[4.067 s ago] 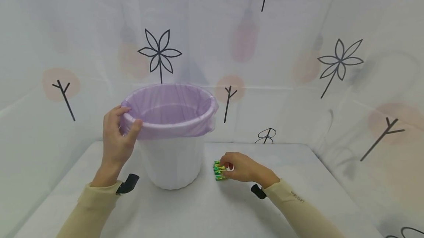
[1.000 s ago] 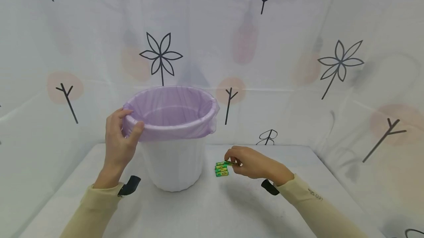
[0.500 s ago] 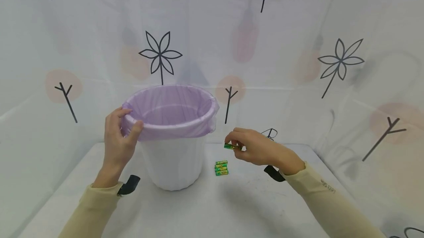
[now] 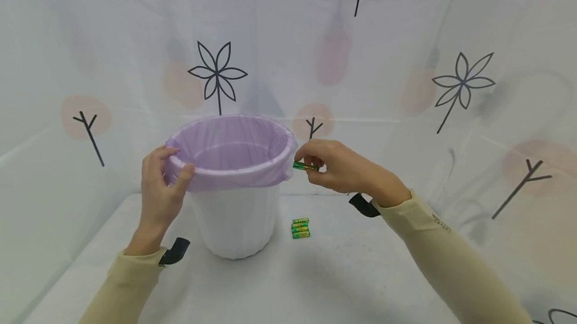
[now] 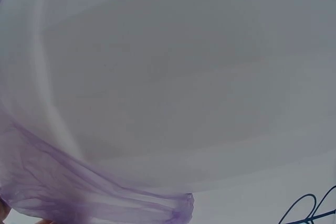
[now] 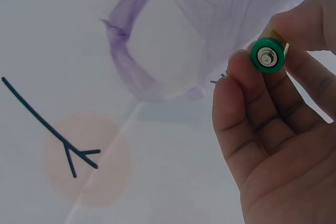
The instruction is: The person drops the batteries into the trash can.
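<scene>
A white trash bin (image 4: 234,219) stands upright on the table, lined with a purple plastic bag (image 4: 239,179) folded over its rim. My left hand (image 4: 162,194) grips the rim on the left, thumb outside and fingers over the edge. Just off the bin's right rim, my right hand (image 4: 342,169) pinches a green and gold battery (image 4: 305,166) between thumb and fingers. Its metal end faces the camera in the right wrist view, where the battery (image 6: 268,56) shows up close. Several similar batteries (image 4: 300,229) lie side by side on the table, right of the bin's base.
The white table (image 4: 252,294) reaches back to a pale cloth backdrop (image 4: 387,93) printed with plants. More cloth hangs along both sides. The left wrist view is mostly filled by the bin's white wall (image 5: 157,93).
My right hand has lifted one battery off the row, raised it and brought it left to the bin's rim. My left hand keeps its grip on the rim throughout.
</scene>
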A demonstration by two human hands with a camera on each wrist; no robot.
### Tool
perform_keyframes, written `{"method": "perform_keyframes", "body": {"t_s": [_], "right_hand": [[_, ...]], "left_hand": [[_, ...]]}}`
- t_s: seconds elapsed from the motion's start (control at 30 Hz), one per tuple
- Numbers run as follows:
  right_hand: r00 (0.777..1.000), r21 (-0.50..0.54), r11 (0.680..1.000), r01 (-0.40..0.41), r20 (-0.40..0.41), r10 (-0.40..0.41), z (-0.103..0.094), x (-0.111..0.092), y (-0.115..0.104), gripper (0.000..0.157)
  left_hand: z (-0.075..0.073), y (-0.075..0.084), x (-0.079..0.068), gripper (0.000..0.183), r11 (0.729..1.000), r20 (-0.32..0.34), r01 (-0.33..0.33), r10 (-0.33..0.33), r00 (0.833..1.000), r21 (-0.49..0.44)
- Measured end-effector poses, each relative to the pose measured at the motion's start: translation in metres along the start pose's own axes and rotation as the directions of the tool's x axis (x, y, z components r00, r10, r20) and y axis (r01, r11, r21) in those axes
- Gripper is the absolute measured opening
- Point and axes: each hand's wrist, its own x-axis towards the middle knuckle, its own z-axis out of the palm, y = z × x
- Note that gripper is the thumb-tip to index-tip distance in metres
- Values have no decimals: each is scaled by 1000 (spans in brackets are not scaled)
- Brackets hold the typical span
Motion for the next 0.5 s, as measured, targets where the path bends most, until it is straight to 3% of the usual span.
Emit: {"method": "perform_keyframes", "body": {"t_s": [0.17, 0.5], "right_hand": [[1000, 4, 1000, 27, -17, -27, -2, 18, -4, 26], [999, -6, 1000, -22, -36, 22, -4, 55, -2, 27]], "left_hand": [[0, 1, 0, 49, 1000, 1, 7, -7, 1000, -11], [0, 2, -1, 49, 1000, 10, 23, -22, 1000, -13]]}}
